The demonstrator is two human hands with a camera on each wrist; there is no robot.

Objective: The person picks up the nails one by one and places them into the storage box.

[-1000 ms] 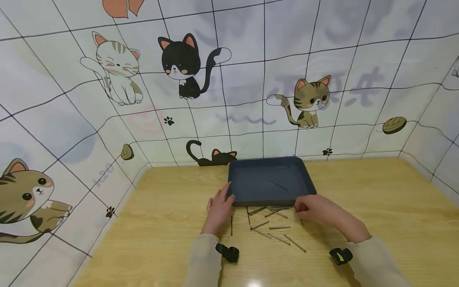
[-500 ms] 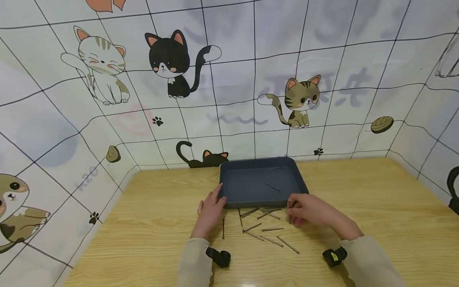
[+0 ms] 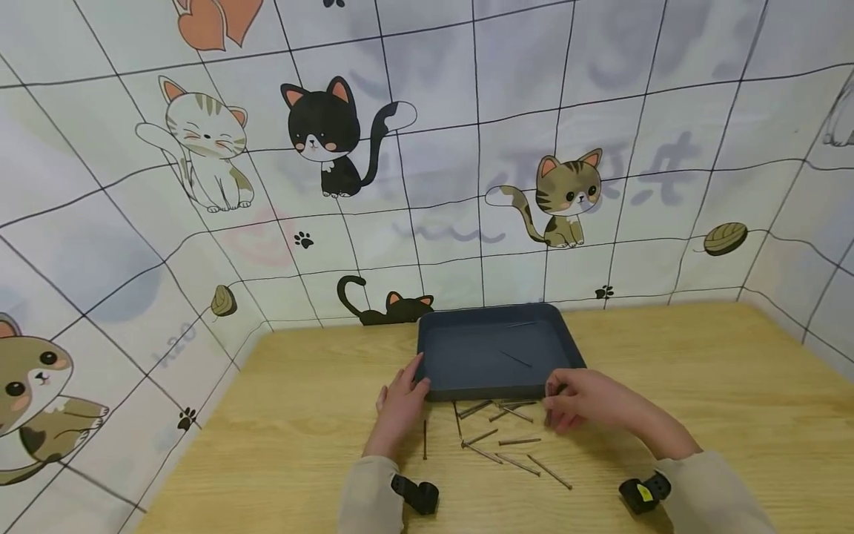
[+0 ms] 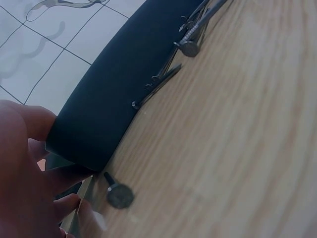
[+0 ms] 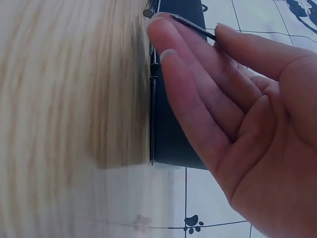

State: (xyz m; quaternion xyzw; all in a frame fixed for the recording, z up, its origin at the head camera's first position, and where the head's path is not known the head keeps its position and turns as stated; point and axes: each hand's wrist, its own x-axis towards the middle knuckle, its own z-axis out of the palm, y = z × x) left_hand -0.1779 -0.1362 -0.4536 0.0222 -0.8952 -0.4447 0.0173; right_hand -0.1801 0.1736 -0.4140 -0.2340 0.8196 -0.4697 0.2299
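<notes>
A dark blue-grey rectangular tray (image 3: 490,393) sits on the wooden table by the back wall. My left hand (image 3: 400,408) holds its near left corner, thumb and fingers either side of the wall in the left wrist view. Beside the near right corner, my right hand (image 3: 594,397) pinches a nail (image 5: 193,26) between thumb and fingertips, the other fingers loosely bent. Several loose nails (image 3: 519,442) lie scattered before the tray, some close along its front wall. One single nail (image 3: 425,440) lies just right of my left wrist. Inside the tray are two thin nails (image 3: 515,358).
A white cloth wall (image 3: 447,163) with printed cats and grid lines rises behind and at both sides of the table (image 3: 300,430). Black wrist cameras (image 3: 415,494) are strapped to both sleeves.
My right hand has lifted a nail from the table beside the tray and turned it up between thumb and fingers. My left hand stays at the tray corner. The head view shifts slightly.
</notes>
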